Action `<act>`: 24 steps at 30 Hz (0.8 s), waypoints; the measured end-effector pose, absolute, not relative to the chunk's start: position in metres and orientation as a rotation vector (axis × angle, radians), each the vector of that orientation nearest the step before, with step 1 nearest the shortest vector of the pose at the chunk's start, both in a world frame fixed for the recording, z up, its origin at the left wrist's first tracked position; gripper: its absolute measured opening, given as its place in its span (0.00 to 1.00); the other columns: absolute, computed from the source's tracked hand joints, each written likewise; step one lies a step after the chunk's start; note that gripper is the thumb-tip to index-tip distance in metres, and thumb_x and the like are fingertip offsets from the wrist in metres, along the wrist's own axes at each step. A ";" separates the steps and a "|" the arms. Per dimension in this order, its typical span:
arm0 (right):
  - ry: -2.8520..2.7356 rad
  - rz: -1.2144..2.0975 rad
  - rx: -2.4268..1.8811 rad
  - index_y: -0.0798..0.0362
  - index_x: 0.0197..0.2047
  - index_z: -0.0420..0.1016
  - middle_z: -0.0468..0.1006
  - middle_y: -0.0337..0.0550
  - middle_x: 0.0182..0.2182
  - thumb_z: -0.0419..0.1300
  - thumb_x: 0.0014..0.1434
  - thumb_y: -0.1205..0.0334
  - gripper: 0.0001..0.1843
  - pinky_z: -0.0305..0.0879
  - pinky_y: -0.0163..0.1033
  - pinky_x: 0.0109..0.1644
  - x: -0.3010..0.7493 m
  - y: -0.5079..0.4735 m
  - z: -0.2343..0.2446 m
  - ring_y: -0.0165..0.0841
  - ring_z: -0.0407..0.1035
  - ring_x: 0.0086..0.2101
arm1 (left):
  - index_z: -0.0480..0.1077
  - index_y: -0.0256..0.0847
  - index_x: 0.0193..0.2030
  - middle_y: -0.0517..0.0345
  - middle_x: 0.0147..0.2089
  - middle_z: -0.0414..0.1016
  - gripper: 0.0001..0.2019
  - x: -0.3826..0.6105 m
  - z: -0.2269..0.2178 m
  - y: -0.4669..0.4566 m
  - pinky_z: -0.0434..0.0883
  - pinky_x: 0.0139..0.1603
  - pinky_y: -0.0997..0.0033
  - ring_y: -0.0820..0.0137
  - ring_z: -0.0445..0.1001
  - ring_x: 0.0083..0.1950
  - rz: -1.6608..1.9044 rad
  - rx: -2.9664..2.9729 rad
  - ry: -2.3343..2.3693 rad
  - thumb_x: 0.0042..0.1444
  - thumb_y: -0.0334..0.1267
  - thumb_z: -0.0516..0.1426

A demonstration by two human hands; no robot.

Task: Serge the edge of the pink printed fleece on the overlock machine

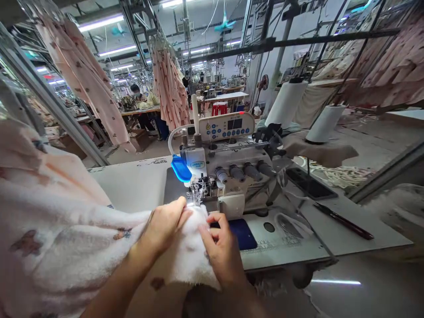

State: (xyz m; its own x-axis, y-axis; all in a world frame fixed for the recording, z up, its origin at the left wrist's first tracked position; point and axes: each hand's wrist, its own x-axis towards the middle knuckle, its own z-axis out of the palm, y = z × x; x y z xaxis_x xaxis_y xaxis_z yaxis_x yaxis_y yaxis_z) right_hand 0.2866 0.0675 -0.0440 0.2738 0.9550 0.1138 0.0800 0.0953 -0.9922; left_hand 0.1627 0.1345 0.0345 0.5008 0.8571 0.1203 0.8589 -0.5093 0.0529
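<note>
White fleecy fabric (194, 260) with brown printed motifs lies across the front of an overlock sewing machine (235, 163), its edge at the lit presser foot (198, 194). My left hand (167, 221) is closed on the fabric just left of the foot, thumb pressed toward the fingers. At the fabric's right edge, my right hand (220, 245) pinches it between thumb and fingers. More of the same cloth spreads to the left over my left forearm. The needle area is partly hidden by machine parts.
A blue plastic guard (181, 168) hangs beside the needle area. Right of the machine lie a phone (311, 183) and dark tweezers (344, 221). Thread cones (286, 104) stand behind. Pink garments (170, 88) hang from rails; a person (135, 92) sits far back.
</note>
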 end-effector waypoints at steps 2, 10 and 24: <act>-1.092 0.889 -1.292 0.51 0.36 0.61 0.58 0.26 0.11 0.52 0.57 0.53 0.11 0.45 0.30 0.16 0.290 0.061 -0.044 0.26 0.52 0.13 | 0.62 0.42 0.33 0.61 0.29 0.73 0.09 0.166 0.032 0.128 0.57 0.25 0.73 0.70 0.71 0.28 -0.186 -2.700 -1.531 0.61 0.41 0.45; -1.079 1.008 -1.247 0.58 0.54 0.68 0.59 0.28 0.12 0.50 0.57 0.54 0.25 0.50 0.29 0.15 0.300 0.064 -0.028 0.25 0.55 0.12 | 0.62 0.42 0.37 0.58 0.33 0.75 0.12 0.179 0.038 0.134 0.59 0.26 0.74 0.67 0.75 0.32 -0.004 -2.563 -1.641 0.62 0.42 0.41; -0.959 0.940 -1.128 0.50 0.52 0.61 0.74 0.43 0.35 0.57 0.52 0.61 0.23 0.66 0.39 0.41 0.290 0.033 -0.062 0.37 0.69 0.37 | 0.67 0.39 0.47 0.55 0.43 0.77 0.13 0.153 -0.021 0.069 0.61 0.58 0.63 0.68 0.71 0.50 -1.060 -2.681 -0.662 0.56 0.29 0.51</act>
